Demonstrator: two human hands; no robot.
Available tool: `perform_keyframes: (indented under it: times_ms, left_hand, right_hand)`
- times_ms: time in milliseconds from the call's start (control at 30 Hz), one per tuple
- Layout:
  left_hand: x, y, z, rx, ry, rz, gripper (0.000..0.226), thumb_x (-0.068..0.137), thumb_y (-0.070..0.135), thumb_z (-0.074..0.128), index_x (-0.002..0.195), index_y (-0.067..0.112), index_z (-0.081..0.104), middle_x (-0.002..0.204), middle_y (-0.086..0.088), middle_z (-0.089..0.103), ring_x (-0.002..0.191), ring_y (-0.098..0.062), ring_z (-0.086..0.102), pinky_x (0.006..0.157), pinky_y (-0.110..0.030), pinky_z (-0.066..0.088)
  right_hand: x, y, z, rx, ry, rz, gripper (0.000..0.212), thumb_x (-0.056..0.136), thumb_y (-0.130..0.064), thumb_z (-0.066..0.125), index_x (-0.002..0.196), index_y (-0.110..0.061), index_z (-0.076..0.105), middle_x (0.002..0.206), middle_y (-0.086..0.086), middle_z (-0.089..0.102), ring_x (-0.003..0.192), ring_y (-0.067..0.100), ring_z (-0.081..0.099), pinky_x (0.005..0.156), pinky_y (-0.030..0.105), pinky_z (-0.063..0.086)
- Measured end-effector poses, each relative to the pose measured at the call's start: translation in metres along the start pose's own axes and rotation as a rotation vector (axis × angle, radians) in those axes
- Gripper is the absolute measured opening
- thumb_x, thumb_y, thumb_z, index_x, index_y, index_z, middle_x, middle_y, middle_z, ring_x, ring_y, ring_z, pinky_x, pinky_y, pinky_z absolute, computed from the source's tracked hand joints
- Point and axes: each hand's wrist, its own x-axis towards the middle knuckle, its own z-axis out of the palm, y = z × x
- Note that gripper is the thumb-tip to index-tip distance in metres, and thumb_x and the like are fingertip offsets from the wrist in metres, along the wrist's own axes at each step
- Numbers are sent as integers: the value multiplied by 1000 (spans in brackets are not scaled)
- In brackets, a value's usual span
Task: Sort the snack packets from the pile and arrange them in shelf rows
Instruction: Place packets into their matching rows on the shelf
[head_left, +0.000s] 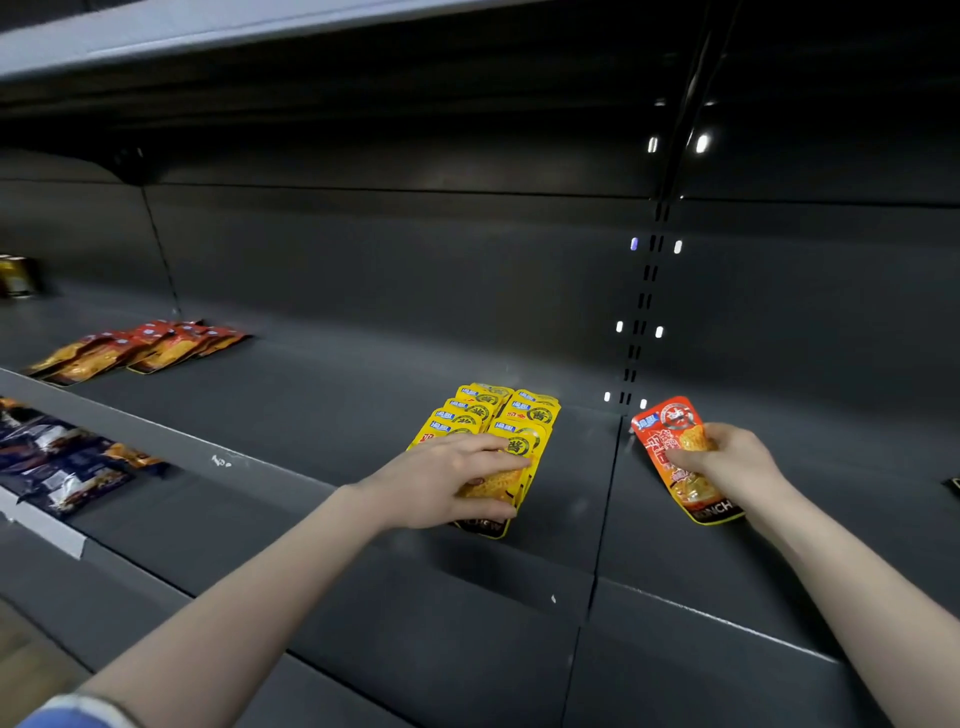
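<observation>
My left hand (457, 480) grips the front yellow packet (506, 467) in the yellow rows (488, 415) on the dark shelf (311, 395). My right hand (727, 457) pinches a red packet (675, 447) just right of them. More red packets (150, 345) lie far left.

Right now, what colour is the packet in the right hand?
Orange-red with a yellow edge: packet in right hand, head view.

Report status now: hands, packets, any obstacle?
Left hand grips front yellow foil packet in its rows. Right hand grips red-orange foil packet. Nothing blocks the dark metal shelf.
</observation>
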Motion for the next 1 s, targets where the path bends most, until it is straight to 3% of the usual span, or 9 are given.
perform_keyframes:
  times_ms: [100, 200, 433, 500, 600, 700, 867, 1000]
  left_hand:
    - [-1, -2, -1, -66, 86, 35, 78, 77, 82, 32, 136, 35, 48, 147, 3, 40, 135, -11, 35, 111, -30, 30]
    - [0, -17, -11, -60, 178, 37, 88, 76, 84, 15, 134, 30, 52, 142, 0, 45, 132, -14, 39, 110, -29, 31]
    - [-23, -98, -50, 71, 295, -101, 116, 59, 92, -8, 138, 27, 47, 142, 1, 44, 134, -17, 36, 107, -25, 26]
    - [-39, -131, -61, 139, 272, -141, 108, 64, 91, 2, 140, 27, 44, 142, 3, 43, 133, -16, 35, 107, -25, 27]
    - [-66, -191, -78, 209, 275, -179, 72, 86, 71, 31, 140, 25, 44, 140, 3, 44, 131, -17, 37, 106, -26, 28]
    - [-94, -247, -94, 251, 289, -219, 60, 92, 61, 38, 139, 24, 45, 138, 2, 46, 129, -18, 39, 105, -27, 29]
    - [-125, -322, -115, 184, 299, -267, 92, 71, 73, 11, 132, 18, 54, 129, -4, 54, 122, -24, 46, 102, -35, 37]
    - [-131, -377, -120, 179, 331, -277, 60, 92, 58, 40, 137, 19, 48, 136, -3, 48, 128, -22, 40, 107, -31, 30]
  right_hand:
    - [0, -5, 0, 34, 22, -1, 28, 81, -19, 71, 106, -12, 62, 94, 7, 68, 84, 25, 65, 84, 37, 50]
    - [0, -18, 3, 66, 54, 9, 23, 79, -18, 72, 100, -11, 64, 89, 7, 69, 77, 24, 66, 76, 33, 49]
    - [-1, -83, 40, 130, 156, -25, 11, 76, -15, 73, 85, -15, 66, 82, 6, 69, 78, 26, 66, 75, 33, 50]
    - [-2, -109, 63, 153, 191, -29, 11, 75, -14, 73, 79, -18, 64, 85, 9, 69, 82, 28, 66, 79, 36, 51]
    - [-6, -149, 108, 214, 213, -24, 14, 76, -13, 73, 87, -14, 65, 89, 12, 68, 81, 29, 66, 78, 35, 52]
    - [-12, -190, 162, 270, 198, -10, 19, 77, -12, 73, 93, -11, 64, 89, 11, 68, 76, 27, 65, 73, 32, 50]
    - [-12, -239, 249, 277, 125, 26, 20, 78, -12, 71, 97, -7, 67, 86, 11, 68, 73, 24, 64, 64, 27, 48]
    - [-1, -270, 308, 272, 65, 39, 22, 79, -13, 70, 100, -7, 67, 91, 12, 70, 77, 25, 65, 62, 25, 46]
